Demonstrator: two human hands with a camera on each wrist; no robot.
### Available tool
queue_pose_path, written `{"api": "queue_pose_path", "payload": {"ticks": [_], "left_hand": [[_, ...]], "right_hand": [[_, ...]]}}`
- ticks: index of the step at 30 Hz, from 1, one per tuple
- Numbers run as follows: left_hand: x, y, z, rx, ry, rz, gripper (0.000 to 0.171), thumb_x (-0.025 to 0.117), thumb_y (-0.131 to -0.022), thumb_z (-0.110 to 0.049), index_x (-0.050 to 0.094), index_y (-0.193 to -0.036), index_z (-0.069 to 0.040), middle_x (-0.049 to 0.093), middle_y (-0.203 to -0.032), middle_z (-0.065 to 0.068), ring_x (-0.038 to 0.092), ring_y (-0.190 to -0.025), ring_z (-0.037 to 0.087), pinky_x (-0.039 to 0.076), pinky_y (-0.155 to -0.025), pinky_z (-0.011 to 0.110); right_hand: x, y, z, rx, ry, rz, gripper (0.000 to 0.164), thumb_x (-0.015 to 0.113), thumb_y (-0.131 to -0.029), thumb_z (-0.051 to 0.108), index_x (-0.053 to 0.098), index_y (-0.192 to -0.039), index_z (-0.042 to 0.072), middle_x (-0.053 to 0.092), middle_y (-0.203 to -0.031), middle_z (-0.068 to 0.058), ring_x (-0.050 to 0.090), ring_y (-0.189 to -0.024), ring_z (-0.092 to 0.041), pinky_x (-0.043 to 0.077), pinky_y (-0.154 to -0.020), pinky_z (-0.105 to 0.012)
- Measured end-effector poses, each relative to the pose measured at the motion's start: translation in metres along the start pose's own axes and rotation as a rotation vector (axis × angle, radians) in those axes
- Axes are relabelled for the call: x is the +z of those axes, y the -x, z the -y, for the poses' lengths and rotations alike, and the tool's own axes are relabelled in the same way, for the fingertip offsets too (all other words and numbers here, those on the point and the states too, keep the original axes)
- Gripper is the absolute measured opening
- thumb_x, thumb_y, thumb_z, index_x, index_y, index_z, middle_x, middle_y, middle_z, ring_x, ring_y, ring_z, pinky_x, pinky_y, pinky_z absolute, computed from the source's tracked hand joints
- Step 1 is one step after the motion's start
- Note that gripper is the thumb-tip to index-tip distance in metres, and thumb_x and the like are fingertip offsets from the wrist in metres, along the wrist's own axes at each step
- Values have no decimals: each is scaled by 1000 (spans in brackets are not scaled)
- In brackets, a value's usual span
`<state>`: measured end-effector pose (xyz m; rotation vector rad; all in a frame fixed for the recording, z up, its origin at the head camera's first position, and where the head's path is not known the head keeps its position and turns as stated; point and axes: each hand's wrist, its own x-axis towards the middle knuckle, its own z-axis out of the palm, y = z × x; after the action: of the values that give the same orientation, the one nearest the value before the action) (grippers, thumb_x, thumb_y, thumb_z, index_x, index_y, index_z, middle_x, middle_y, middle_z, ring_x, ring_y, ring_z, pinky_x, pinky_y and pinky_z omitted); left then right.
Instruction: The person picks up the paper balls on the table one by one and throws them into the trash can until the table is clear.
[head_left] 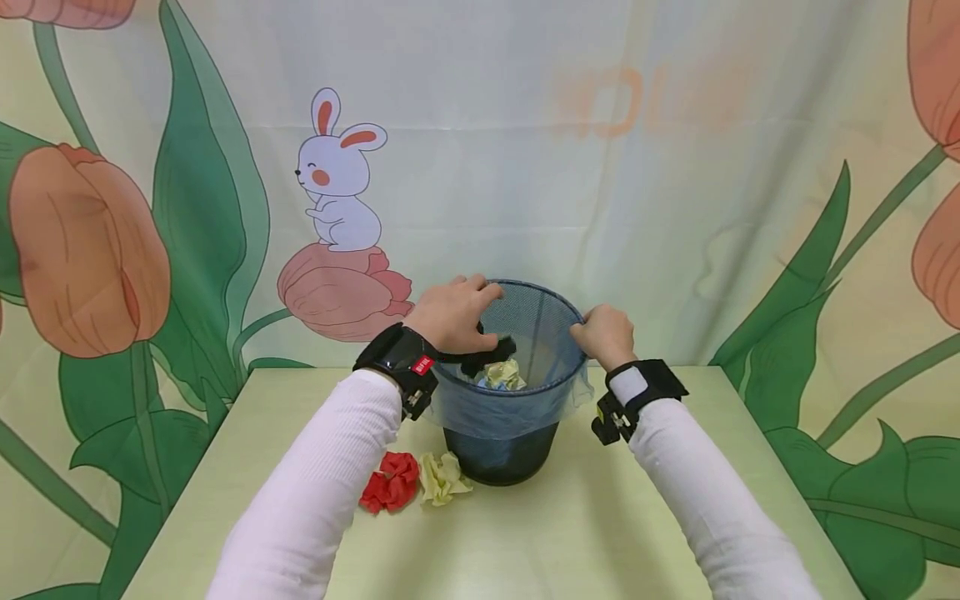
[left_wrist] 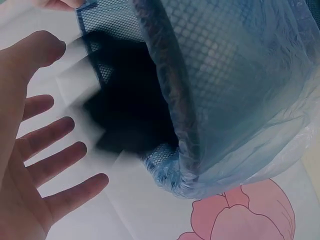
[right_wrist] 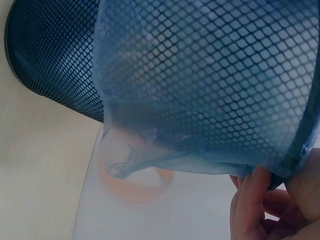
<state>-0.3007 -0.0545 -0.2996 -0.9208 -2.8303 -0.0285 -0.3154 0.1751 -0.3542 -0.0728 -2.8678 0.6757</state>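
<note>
Bag-lined bin [head_left: 502, 460], crumpled paper [head_left: 506, 376] inside, right hand [head_left: 606, 335] gripping rim [head_left: 525, 392], left hand [head_left: 453, 317] spread

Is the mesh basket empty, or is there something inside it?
Not empty: in the head view, crumpled pale paper lies inside the mesh basket. How full it is, I cannot tell.

Glossy plastic liner [left_wrist: 245, 145], matt paper balls [head_left: 392, 483]

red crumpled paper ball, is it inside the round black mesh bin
No, the red crumpled paper ball lies on the pale table outside the round black mesh bin.
</note>
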Motion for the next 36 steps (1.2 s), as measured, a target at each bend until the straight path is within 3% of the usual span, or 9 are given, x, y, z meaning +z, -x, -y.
{"api": "queue_pose_path", "payload": {"ticks": [8, 12, 23, 36], "left_hand": [[1, 4, -1, 8, -23, 22, 55, 60, -83, -40, 46, -132, -19, 49, -123, 6, 52, -106, 23, 51, -75, 38], [4, 9, 2, 39, -7, -1, 52, 60, -83, -38, 48, -129, -17, 51, -123, 6, 52, -107, 24, 51, -76, 38], [11, 30, 5, 150, -16, -128, 44, 60, -83, -35, 55, -122, -15, 56, -111, 6, 55, -91, 22, 50, -63, 35], [19, 53, 4, 280, -33, -290, 31, 62, -81, -33, 60, -106, -15, 56, -95, 0, 52, -75, 16, 45, -57, 28]], "right_hand": [[-1, 2, 1, -18, -15, -10, 43, 52, -80, 7, 27, -45, 16, 21, -44, 6, 20, -38, -7, 15, -41, -20], [0, 0, 0, -3, -23, 3, 41, 51, -79, 6, 28, -46, 15, 21, -45, 5, 20, -39, -7, 15, -41, -21], [1, -2, -1, -2, -10, 5, 41, 51, -79, 8, 29, -46, 14, 24, -43, 3, 24, -37, -9, 17, -41, -22], [0, -1, 1, -4, -7, 11, 39, 50, -78, 7, 29, -46, 14, 25, -43, 4, 27, -36, -9, 17, -41, -21]]}}
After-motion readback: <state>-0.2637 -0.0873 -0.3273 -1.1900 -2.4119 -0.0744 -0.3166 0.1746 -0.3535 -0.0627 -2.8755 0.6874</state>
